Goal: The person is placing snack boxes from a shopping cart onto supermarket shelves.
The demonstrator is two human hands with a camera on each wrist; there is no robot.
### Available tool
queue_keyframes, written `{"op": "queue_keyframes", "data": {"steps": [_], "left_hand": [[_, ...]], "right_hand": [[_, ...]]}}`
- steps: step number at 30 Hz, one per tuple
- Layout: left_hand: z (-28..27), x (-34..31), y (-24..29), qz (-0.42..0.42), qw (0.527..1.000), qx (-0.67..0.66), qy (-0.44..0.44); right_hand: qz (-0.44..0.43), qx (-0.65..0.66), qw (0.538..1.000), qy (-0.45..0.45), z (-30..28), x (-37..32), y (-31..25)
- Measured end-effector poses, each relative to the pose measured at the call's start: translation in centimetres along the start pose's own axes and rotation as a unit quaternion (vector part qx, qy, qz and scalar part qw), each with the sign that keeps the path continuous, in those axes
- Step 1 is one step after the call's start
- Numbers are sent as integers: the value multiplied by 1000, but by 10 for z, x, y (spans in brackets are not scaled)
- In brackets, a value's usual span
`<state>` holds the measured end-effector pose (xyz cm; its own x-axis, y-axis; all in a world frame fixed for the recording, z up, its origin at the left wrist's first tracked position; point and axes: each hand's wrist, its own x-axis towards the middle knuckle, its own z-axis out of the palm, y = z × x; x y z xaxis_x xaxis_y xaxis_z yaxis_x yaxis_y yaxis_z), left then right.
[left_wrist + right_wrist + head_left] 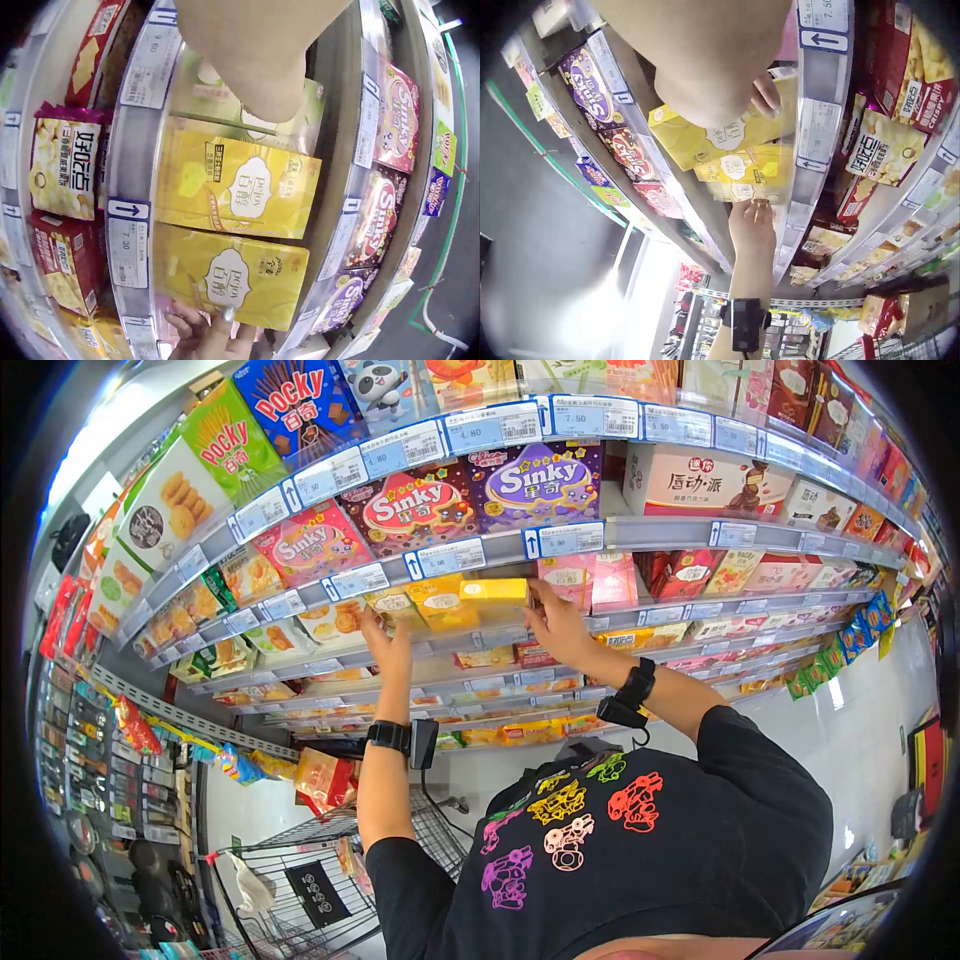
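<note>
In the head view, my right hand grips the right end of a yellow box, which tilts out in front of the shelf. The left wrist view shows the thumb and fingers of my right hand at the edge of this yellow Pejoy box. Another yellow box lies beside it. My left hand is at the pale green box to the left, its fingers against the pack front in the right wrist view. The left fingertips are partly hidden in the left wrist view.
Sinky boxes and Pocky boxes stand on the shelves above. Pink boxes are right of the right hand. Price-tag rails run along the shelf edges. A wire cart stands at the lower left.
</note>
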<state>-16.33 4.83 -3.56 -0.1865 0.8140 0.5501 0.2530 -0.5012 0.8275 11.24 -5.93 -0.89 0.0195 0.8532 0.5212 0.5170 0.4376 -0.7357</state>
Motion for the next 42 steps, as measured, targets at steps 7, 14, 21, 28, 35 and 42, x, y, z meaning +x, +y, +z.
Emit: {"op": "queue_keyframes", "data": {"steps": [7,14,21,28,35,42], "left_hand": [[-2,7,-20,3,999,-9,-32],[-1,5,-20,23,997,68,-12],[3,2,-11,21,996,82,-4],[3,3,-19,34,996,79,1],[1,6,-27,18,998,55,-4],[6,0,-17,20,998,52,-10]], "right_hand": [[-77,-88,989,89,-7,9,-19],[-65,-82,989,101,-12,21,-16],[-4,55,995,85,-16,26,-22],[-20,49,992,118,-14,30,-11],[-77,-167,977,105,-15,27,-8],[-76,-197,974,81,-24,21,-12]]}}
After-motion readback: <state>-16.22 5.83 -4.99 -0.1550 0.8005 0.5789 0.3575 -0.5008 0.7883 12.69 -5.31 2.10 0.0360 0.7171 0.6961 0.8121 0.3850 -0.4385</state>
